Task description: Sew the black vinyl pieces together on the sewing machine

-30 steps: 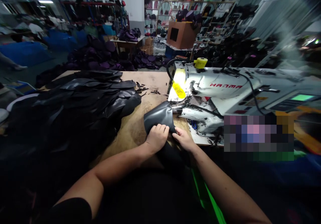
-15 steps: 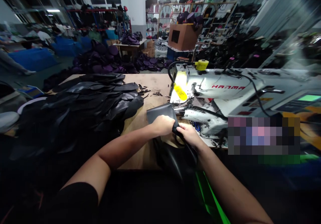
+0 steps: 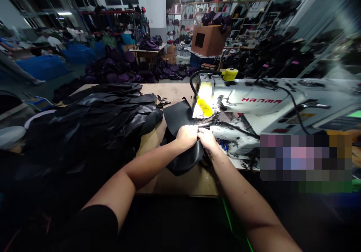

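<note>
Both hands have come closer to the machine's narrow arm (image 3: 229, 131), and the black piece (image 3: 177, 116) now reaches further up beyond them. It lies bent across the surface (image 3: 158, 184), just left of that arm's tip, its long axis running roughly away from the person. The left hand (image 3: 187, 137) closes over its middle; the right hand (image 3: 208, 139), nearer the arm, appears to pinch its right edge, fingertips partly hidden. The hands nearly touch. Above glows a yellow lamp (image 3: 204, 107); left lies a black pile (image 3: 113, 109).
</note>
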`<state>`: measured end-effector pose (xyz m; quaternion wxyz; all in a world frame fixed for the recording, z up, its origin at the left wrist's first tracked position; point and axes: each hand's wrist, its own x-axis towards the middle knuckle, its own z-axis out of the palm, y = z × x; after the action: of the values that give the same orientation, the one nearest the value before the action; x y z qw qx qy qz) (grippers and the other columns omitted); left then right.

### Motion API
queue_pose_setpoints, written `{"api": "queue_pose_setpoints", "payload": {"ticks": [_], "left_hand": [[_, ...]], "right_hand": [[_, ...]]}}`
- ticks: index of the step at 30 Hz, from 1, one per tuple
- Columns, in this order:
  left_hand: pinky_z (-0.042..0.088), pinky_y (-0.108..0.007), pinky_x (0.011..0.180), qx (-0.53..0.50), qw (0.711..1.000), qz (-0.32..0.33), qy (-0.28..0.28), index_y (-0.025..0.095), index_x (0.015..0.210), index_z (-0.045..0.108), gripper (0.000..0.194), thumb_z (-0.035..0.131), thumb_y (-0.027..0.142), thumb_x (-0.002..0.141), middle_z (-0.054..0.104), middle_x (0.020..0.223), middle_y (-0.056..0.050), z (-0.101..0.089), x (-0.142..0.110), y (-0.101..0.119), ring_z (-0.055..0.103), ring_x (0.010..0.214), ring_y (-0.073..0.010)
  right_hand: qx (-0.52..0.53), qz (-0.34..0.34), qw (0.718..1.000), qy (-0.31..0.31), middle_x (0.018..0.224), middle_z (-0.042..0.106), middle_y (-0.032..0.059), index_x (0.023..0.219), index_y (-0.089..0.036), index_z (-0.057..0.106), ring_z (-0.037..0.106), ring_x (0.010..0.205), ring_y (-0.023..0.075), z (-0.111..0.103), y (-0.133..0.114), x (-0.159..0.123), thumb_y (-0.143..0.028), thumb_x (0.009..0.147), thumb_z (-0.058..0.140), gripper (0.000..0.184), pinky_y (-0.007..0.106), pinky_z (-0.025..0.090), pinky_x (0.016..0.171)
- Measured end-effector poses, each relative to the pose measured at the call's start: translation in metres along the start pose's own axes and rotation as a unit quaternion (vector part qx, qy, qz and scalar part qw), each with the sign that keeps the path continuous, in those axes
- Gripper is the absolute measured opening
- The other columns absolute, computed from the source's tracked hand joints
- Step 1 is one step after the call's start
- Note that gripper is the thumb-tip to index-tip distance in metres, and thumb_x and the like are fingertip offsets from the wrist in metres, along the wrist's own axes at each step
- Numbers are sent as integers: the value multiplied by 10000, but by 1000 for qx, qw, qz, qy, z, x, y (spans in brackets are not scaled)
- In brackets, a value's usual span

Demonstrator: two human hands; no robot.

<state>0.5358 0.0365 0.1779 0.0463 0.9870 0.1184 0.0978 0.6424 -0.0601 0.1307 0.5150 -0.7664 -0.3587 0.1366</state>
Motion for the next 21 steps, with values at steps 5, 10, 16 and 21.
{"api": "queue_pose_setpoints", "payload": {"ticks": [5,10,16,21], "left_hand": [[465,-419,871,72,993,51,84,242,1268,701,333,437,260,1067,681,1156,-123,14,-16,-33,603,1083,-299],[459,-327,779,87,958,267,50,178,1241,702,347,407,160,1060,711,1008,-90,-5,-1,-69,615,878,-203],[441,-282,654,69,951,301,14,147,954,734,217,525,177,1002,699,812,-63,-16,22,-67,650,733,-186],[489,-338,680,95,971,220,-25,99,941,737,219,610,274,974,737,894,-140,-15,28,-45,711,808,-266]], "right_hand": [[-209,18,977,-34,716,664,44,626,-212,565,529,694,191,-17,-9,-15,-254,799,540,180,310,361,678],[-262,12,962,-75,728,691,75,600,-199,580,551,684,192,-30,-16,-25,-236,825,546,231,314,329,662],[-123,48,987,-88,725,700,41,663,-204,640,602,705,204,-23,-2,-10,-244,817,514,203,310,422,686],[-21,7,997,-69,858,746,64,687,-207,620,639,856,229,-11,2,12,-214,784,512,145,352,501,865]]}}
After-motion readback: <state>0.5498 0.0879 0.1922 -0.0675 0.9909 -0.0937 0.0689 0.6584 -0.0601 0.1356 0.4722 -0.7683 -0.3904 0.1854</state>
